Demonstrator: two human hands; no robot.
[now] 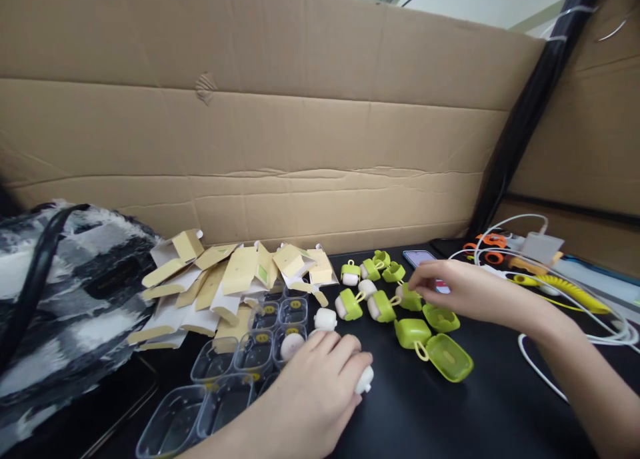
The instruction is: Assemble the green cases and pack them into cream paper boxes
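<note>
Left hand (pixel 320 386) lies curled over a white earbud case (pixel 365 379) on the black worktop (pixel 500 419), fingers closed around it. Right hand (pixel 453 287) pinches a green silicone cover (pixel 411 299) among the scattered green ones. Risk here: the loose white cases (pixel 325 319) sit close by, so a sweeping wrist could knock them into the clear trays (pixel 260 352).

You've got bare black table (pixel 500 406) front-right to pass; green cases (pixel 413 332) crowd the middle, clear tubs (pixel 220 386) and flattened cartons (pixel 225 282) block left, cables (pixel 575 292) right.
</note>
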